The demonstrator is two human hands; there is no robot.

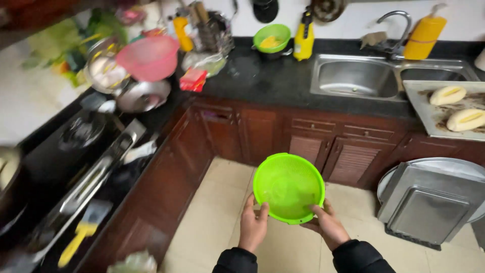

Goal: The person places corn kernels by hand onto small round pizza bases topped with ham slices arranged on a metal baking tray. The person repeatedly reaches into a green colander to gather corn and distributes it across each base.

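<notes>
Both hands grip green colander [288,187] by its rim, over tiled floor [222,212]. L hand [252,225] fingers curled on left edge; R hand [328,225] pinching lower right

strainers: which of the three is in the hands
The empty green strainer, gripped at its near rim by both hands over the floor. The pink one and the other green one sit on the counter.

Ahead of my hands runs a dark counter [273,81] with a steel sink [356,77]; a tray [419,103] bearing two halved melons [457,107] sits to my right. Up left sit a pink colander [149,56] and steel bowls [141,96].
</notes>
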